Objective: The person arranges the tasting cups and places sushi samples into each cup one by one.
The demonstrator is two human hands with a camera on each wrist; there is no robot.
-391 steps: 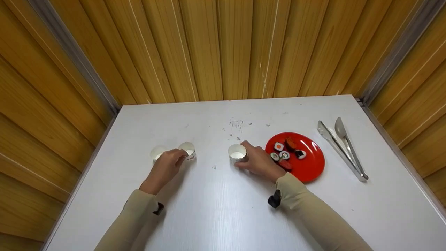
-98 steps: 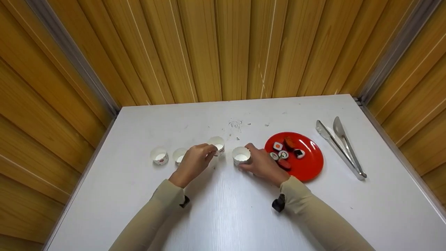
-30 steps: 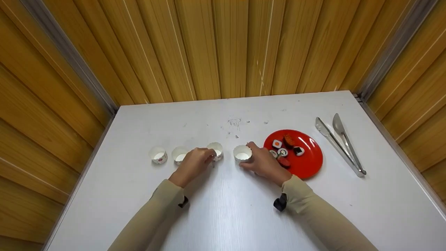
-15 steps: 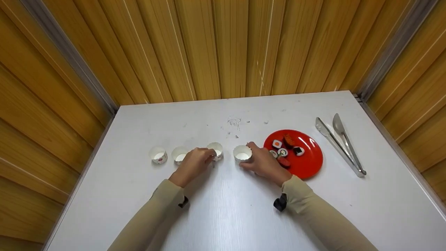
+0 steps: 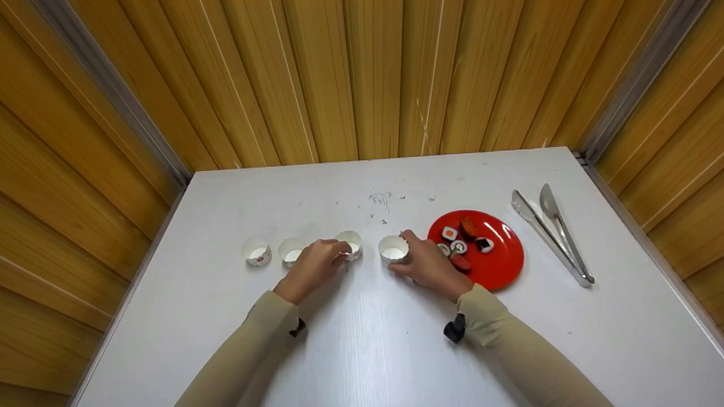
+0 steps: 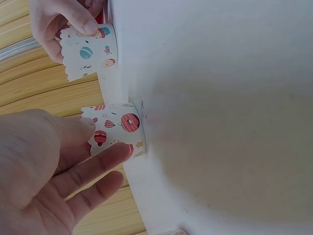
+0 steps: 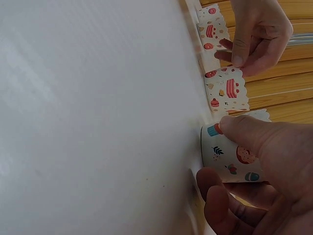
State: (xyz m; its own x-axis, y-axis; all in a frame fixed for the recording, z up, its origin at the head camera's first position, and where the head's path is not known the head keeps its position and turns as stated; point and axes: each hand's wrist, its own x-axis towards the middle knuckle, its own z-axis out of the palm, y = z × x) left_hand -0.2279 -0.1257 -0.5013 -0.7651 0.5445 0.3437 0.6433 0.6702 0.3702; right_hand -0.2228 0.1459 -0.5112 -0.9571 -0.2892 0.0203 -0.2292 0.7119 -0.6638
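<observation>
My left hand [image 5: 317, 265] pinches the scalloped rim of a white paper baking cup [image 6: 128, 123] with red sweets printed on it, thumb outside, the other fingers loosely spread. The cup stands upright at the table's middle. Just to the right, my right hand [image 5: 432, 265] grips another paper baking cup [image 7: 234, 152] with blue and red prints, its thumb and fingers curled around the side. Two more such cups stand left of my left hand: a far-left cup [image 5: 257, 252] and a nearer cup [image 5: 291, 252], partly hidden behind the hand.
A red plate [image 5: 503, 265] with several sushi pieces [image 5: 459, 247] lies right of my right hand, which overlaps its left edge. Metal tongs [image 5: 551, 234] and a long-handled metal server [image 5: 560, 217] lie at the far right. Wood-look walls [image 5: 373, 79] enclose the white table [image 5: 362, 339].
Since 13 seconds ago my left hand has shifted right and a third cup stands in the row beside my right hand. Over the last second, both hands have stayed almost still.
</observation>
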